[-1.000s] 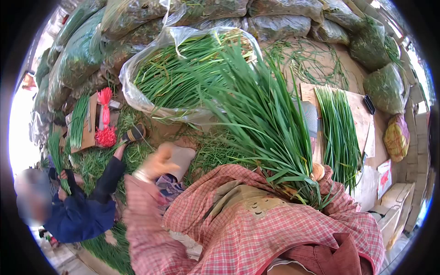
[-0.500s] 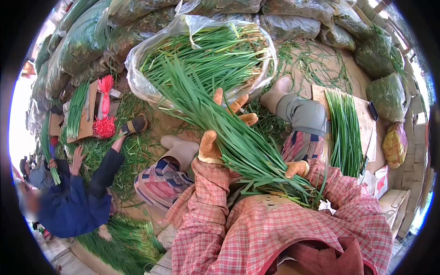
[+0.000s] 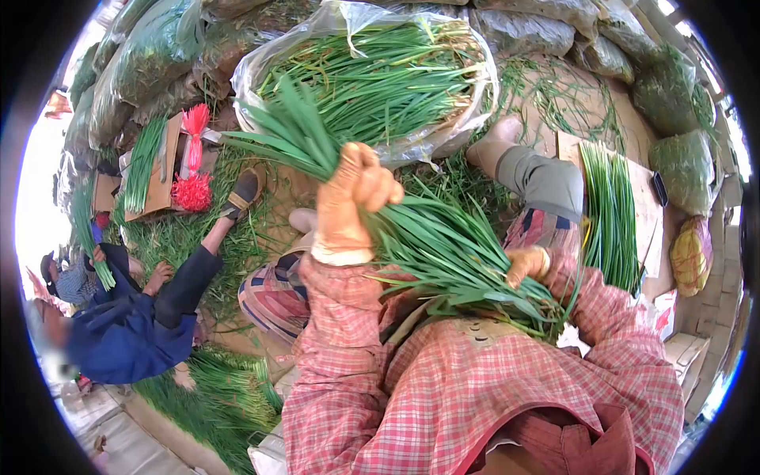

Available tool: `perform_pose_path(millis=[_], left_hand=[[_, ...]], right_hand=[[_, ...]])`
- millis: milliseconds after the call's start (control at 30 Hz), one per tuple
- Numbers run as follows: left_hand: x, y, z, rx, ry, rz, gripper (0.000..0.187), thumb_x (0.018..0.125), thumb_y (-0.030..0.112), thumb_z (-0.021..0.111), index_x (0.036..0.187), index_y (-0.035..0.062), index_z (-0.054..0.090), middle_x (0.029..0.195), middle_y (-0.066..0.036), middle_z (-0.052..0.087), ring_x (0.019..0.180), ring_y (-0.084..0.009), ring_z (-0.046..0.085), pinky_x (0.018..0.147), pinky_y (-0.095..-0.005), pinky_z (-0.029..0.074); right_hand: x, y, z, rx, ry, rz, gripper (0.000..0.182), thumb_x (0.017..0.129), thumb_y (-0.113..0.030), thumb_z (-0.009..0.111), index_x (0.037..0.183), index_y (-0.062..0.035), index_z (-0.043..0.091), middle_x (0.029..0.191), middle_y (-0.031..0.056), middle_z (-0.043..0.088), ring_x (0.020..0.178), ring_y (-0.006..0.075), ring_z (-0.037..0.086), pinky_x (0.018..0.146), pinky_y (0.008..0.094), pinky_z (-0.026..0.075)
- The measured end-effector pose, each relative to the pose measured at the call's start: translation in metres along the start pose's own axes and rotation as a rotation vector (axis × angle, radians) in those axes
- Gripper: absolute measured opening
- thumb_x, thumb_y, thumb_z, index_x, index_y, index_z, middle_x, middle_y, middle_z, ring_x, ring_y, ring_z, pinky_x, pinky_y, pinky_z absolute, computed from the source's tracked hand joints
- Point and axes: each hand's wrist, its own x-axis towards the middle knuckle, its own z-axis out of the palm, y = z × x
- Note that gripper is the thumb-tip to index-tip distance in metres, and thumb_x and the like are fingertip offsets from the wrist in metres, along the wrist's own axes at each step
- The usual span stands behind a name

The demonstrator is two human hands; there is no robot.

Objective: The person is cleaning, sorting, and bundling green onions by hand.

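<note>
While left hand (image 3: pixel 354 198) and right hand (image 3: pixel 529 264) clamp the chive bunch (image 3: pixel 427 237), limp leaves flop; better held at the stiffer base.

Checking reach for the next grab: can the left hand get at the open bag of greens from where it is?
Probably not yet. The left hand is shut on the bundle of greens, so its grip is taken, though the bag lies open just beyond with nothing between.

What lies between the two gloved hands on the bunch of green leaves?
In the head view, only the bunch of green leaves spans the stretch between the left hand, closed around its middle, and the right hand near its base.
</note>
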Motion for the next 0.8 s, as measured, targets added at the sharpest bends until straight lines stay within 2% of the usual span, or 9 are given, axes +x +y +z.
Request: perform_pose_path(millis=[167, 300, 333, 433, 467, 500, 567, 633, 800], left_hand=[[-0.014, 0.060, 0.074, 0.227, -0.124, 0.302, 0.032, 0.089, 0.039, 0.046, 0.075, 0.0098, 0.048, 0.047, 0.008, 0.022, 0.040, -0.0059, 0.025, 0.044, -0.0254, 0.031], [-0.042, 0.097, 0.115, 0.324, -0.580, 0.374, 0.027, 0.095, 0.029, 0.033, 0.082, 0.0088, 0.044, 0.049, 0.006, 0.029, 0.041, -0.0045, 0.030, 0.045, -0.0251, 0.034], [-0.047, 0.092, 0.114, 0.291, -0.581, 0.493, 0.026, 0.095, 0.025, 0.029, 0.082, 0.0086, 0.043, 0.052, 0.005, 0.035, 0.042, -0.0067, 0.032, 0.048, -0.0251, 0.037], [-0.025, 0.043, 0.069, 0.587, 0.142, 0.532, 0.019, 0.090, 0.022, 0.045, 0.090, 0.0038, 0.047, 0.056, -0.001, 0.043, 0.042, -0.0105, 0.037, 0.047, -0.0239, 0.035], [-0.014, 0.026, 0.054, 0.929, 0.001, 0.429, 0.017, 0.084, 0.019, 0.056, 0.088, 0.0025, 0.052, 0.056, -0.001, 0.044, 0.042, -0.0099, 0.039, 0.043, -0.0240, 0.033], [-0.014, 0.017, 0.053, 0.848, 0.094, 0.350, 0.021, 0.086, 0.022, 0.055, 0.085, 0.0012, 0.052, 0.057, -0.002, 0.046, 0.043, -0.0110, 0.040, 0.045, -0.0272, 0.039], [-0.016, 0.030, 0.060, 0.900, 0.188, 0.578, 0.026, 0.086, 0.025, 0.056, 0.081, 0.0004, 0.052, 0.055, -0.001, 0.043, 0.042, -0.0102, 0.038, 0.046, -0.0273, 0.039], [-0.002, 0.032, 0.051, 0.957, 0.219, 0.586, 0.025, 0.086, 0.024, 0.057, 0.078, 0.0005, 0.052, 0.054, 0.000, 0.042, 0.042, -0.0100, 0.038, 0.046, -0.0269, 0.039], [-0.004, 0.013, 0.068, 0.984, 0.302, 0.713, 0.019, 0.087, 0.017, 0.054, 0.077, 0.0007, 0.053, 0.058, -0.002, 0.048, 0.048, -0.0094, 0.043, 0.047, -0.0257, 0.040]], right_hand=[[0.020, -0.074, 0.026, -0.349, -0.164, -0.115, 0.075, 0.063, -0.017, 0.077, 0.125, 0.0000, 0.038, 0.114, 0.0086, 0.054, 0.098, 0.0180, 0.052, 0.087, 0.0338, 0.042], [0.028, -0.104, 0.042, -0.212, -0.211, -0.583, 0.084, 0.070, -0.020, 0.072, 0.135, -0.0024, 0.022, 0.122, 0.0120, 0.047, 0.113, 0.0194, 0.042, 0.097, 0.0348, 0.030], [0.028, -0.100, 0.018, -0.287, 0.023, -0.639, 0.080, 0.071, -0.025, 0.071, 0.134, -0.0019, 0.026, 0.121, 0.0137, 0.047, 0.114, 0.0201, 0.042, 0.098, 0.0344, 0.030], [0.026, -0.063, -0.066, -0.630, 0.855, -0.524, 0.070, 0.071, -0.028, 0.070, 0.128, -0.0017, 0.037, 0.112, 0.0171, 0.053, 0.103, 0.0217, 0.051, 0.090, 0.0329, 0.039], [0.020, -0.053, -0.079, -0.664, 0.946, -0.518, 0.064, 0.073, -0.022, 0.068, 0.126, -0.0010, 0.039, 0.110, 0.0161, 0.054, 0.100, 0.0196, 0.052, 0.087, 0.0312, 0.041], [0.015, -0.052, -0.084, -0.710, 1.035, -0.510, 0.057, 0.075, -0.017, 0.066, 0.124, -0.0004, 0.041, 0.108, 0.0151, 0.054, 0.096, 0.0176, 0.053, 0.084, 0.0295, 0.042], [0.004, -0.045, -0.092, -0.698, 1.024, -0.837, 0.047, 0.078, -0.008, 0.059, 0.121, -0.0004, 0.044, 0.096, 0.0083, 0.058, 0.089, 0.0146, 0.054, 0.084, 0.0274, 0.041], [-0.014, -0.084, -0.015, -0.677, 1.033, -0.884, 0.044, 0.079, -0.004, 0.056, 0.121, -0.0026, 0.045, 0.093, 0.0044, 0.057, 0.088, 0.0125, 0.052, 0.084, 0.0262, 0.041], [0.052, -0.136, 0.128, -0.939, 0.644, -1.391, 0.063, 0.067, -0.003, 0.057, 0.126, -0.0035, 0.036, 0.097, 0.0136, 0.058, 0.089, 0.0240, 0.057, 0.077, 0.0350, 0.046]])
